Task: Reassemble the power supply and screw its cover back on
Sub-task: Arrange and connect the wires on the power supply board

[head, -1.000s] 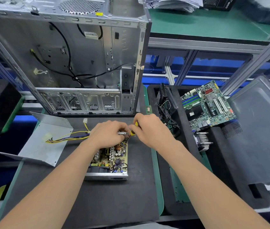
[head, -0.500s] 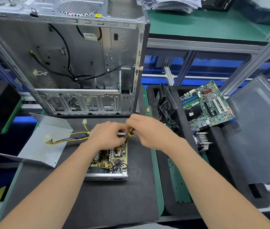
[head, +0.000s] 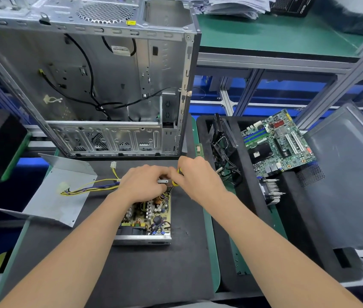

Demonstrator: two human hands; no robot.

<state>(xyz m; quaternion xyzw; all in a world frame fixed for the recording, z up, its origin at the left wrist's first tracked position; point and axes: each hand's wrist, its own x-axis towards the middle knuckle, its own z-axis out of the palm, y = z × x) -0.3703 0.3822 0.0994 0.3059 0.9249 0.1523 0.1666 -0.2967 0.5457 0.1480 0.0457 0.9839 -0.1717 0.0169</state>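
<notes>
I am looking down at the power supply [head: 147, 218], which is lying open on the black mat [head: 153, 274] near the middle of the bench, its crowded circuit board showing and its near metal wall facing me. Both hands are meeting at its far end. The left hand [head: 145, 183] is arching over the board with its fingers curled, the tips pinching a short silver piece [head: 162, 181]; I cannot tell what that piece is. The right hand [head: 198, 176] is wrapping closed round a yellow-handled screwdriver [head: 175, 184], of which only bits of yellow are peeking out between the fingers, and the tip is hidden. A bundle of yellow wires [head: 87, 187] is trailing left from under the left hand, ending in a pale plug that is resting on the cover [head: 58, 192]. That cover, a bent sheet of grey metal, is lying off the power supply, just to its left. Behind the hands the stripped computer case [head: 109, 85] is standing upright with its side open. To the right, a motherboard [head: 276, 141] is sitting tilted on a black tray, a finned heatsink [head: 271, 190] is lying just below it, and a grey side panel [head: 349, 174] is leaning further right.
</notes>
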